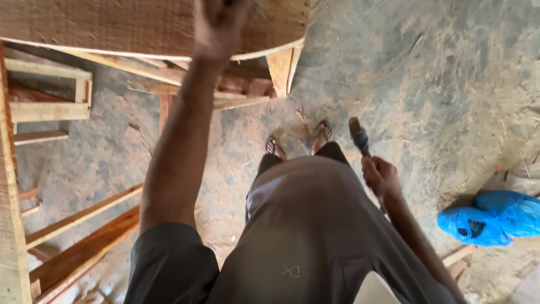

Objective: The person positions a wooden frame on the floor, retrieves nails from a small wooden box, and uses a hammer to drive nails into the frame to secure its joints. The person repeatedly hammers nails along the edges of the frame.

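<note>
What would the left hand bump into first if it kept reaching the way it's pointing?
Probably the wooden board: the left hand already overlaps its curved edge, though depth is unclear, so contact can't be confirmed.

Dusty concrete floor (439, 73) here, sawdust and wood chips scattered all over it. Big rough plank (101, 25) sits across the top on a timber frame (236, 90). Left of that frame there's a pale wooden rack (48, 93), with long reddish boards (84, 247) lying below it. Crumpled blue plastic bag (492, 217) far right. Daylight looks soft.
</note>
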